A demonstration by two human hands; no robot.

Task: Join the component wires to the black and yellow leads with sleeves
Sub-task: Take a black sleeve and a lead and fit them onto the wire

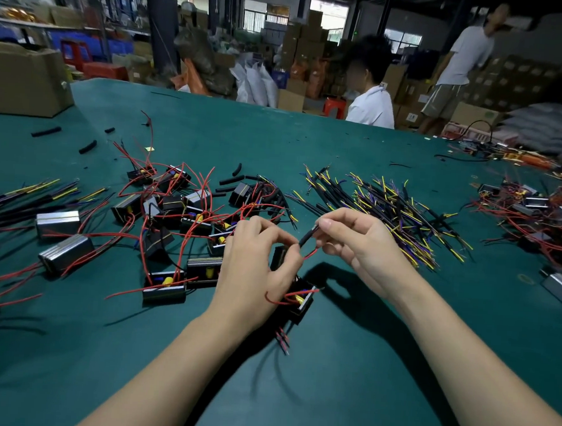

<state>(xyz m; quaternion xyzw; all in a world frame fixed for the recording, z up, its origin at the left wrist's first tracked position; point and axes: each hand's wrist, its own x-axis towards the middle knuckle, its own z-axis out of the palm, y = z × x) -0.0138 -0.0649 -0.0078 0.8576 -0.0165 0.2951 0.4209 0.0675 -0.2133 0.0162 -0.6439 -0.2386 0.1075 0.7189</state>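
A worker's two bare hands meet over a green table (346, 365) in a crowded warehouse. The left hand (253, 270) pinches a thin red wire (310, 254) between thumb and forefinger, the other fingers curled. The right hand (353, 240) pinches a black sleeve (307, 237) between thumb and forefinger, the sleeve tilted down toward the left fingertips, where its lower end meets the red wire. Just below the left hand lies a small black component box (302, 304) with a yellow part inside and red wires looping from it; short red-and-black wire ends (283, 339) stick out beneath the wrist.

To the left, near the hands, lies a heap of like black components tangled in red wires (181, 206), and further left two silver metal boxes (61, 235) with red leads. Behind the right hand spreads a loose pile of black and yellow leads (388, 209), some with purple strands. Another bundle of black and yellow leads (27, 194) lies at the far left edge. Loose black sleeve pieces (88, 146) are scattered toward the back of the table. A further heap of components with red wires (542, 215) sits at the right edge. A cardboard box (21, 78) stands at the back left corner. Beyond the table, a seated person in white (372, 100) and a standing person in a grey shirt (459, 65) are among stacked cartons.
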